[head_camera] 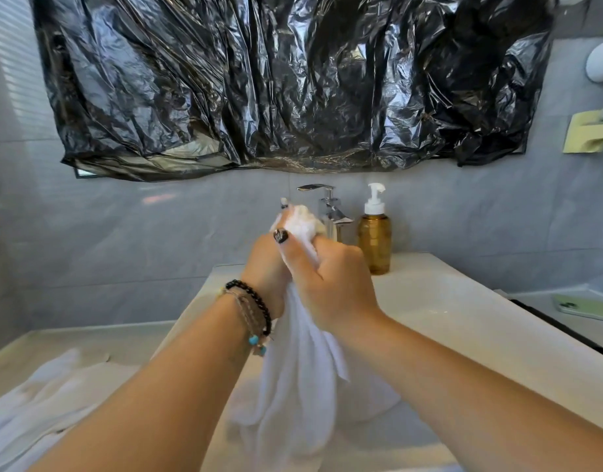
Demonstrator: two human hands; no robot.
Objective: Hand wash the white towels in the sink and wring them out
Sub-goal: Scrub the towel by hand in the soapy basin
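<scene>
Both hands are raised over the sink (pixel 463 301) and clamp the same white towel (pixel 303 379). The left hand (pixel 269 264) grips the cloth from the left side, its fingers wrapped round the bunched top; a dark-painted thumbnail lies against the wad of towel that bulges out above the two fists. The right hand (pixel 330 281) is closed tight round the towel just beside the left, knuckles up, fingers curled fully under so the cloth is squeezed inside the fist. The two hands touch each other at the grip. Below them the towel hangs in long loose folds down into the basin, its lower end lying on the white bottom. A second towel (pixel 41 407) lies spread on the counter (pixel 122 335) to the left of the sink. Bracelets (pixel 252 311) circle the left wrist. Behind the hands stands a chrome tap (pixel 330 209), and to its right an amber pump bottle (pixel 375 240) on the sink's back edge. Black plastic sheet (pixel 293 80) covers the wall above. A green phone (pixel 586 308) lies at the far right.
</scene>
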